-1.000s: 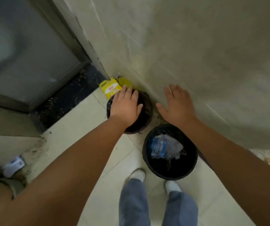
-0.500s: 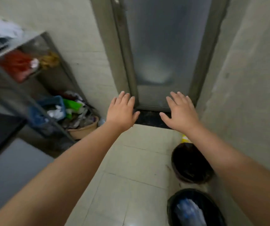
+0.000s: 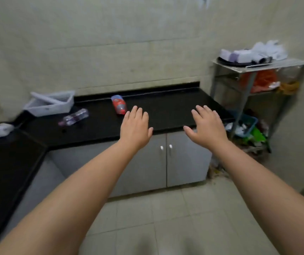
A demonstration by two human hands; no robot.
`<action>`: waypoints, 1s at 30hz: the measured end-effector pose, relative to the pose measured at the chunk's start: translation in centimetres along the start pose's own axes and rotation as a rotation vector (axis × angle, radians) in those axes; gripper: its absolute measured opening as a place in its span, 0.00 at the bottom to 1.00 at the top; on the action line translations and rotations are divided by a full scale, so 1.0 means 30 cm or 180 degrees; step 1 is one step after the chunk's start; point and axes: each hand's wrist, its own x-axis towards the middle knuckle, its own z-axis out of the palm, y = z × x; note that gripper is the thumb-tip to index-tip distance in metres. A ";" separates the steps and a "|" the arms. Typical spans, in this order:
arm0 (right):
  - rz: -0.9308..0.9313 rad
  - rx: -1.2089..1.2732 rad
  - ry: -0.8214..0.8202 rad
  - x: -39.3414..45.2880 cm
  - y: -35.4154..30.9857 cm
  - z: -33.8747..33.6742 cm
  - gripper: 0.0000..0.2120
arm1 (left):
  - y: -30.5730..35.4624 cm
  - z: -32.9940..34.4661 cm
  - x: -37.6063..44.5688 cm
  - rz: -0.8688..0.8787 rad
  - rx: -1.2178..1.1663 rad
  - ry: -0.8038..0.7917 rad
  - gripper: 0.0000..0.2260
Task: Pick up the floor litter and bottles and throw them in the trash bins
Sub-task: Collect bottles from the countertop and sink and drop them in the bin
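Observation:
A red-labelled bottle (image 3: 118, 105) lies on its side on the black countertop (image 3: 166, 111). To its left lies a clear plastic bottle (image 3: 74, 117), also on its side. My left hand (image 3: 135, 127) hovers palm down in front of the counter, just right of and nearer than the red bottle, fingers apart and empty. At the same height to the right, my right hand (image 3: 207, 126) is spread and empty. No trash bin is in view.
A white plastic tray (image 3: 51, 103) sits at the counter's back left. Grey cabinet doors (image 3: 166, 159) stand below the counter. A metal rack (image 3: 254, 92) at the right holds bags and clutter, with litter (image 3: 219, 170) on the floor at its foot. Pale floor tiles lie ahead.
The view has swung left from the two black bins, past the door, to the counter. Both hands stayed spread and empty in front of me.

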 end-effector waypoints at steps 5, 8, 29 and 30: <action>-0.0625 0.0298 -0.0084 0.075 -0.492 0.078 0.29 | -0.522 -0.037 -0.202 -0.0888 0.0188 -0.0054 0.24; -0.0882 0.0360 -0.0212 0.135 -0.692 0.126 0.28 | -0.725 -0.042 -0.274 -0.1299 0.0214 -0.0173 0.25; -0.1128 -0.0085 -0.0733 1.342 -1.147 0.765 0.27 | -1.512 0.518 0.637 -0.1925 -0.0071 -0.0760 0.26; -0.1124 -0.0134 -0.0787 1.385 -1.167 0.806 0.28 | -1.553 0.565 0.670 -0.1954 -0.0099 -0.0884 0.26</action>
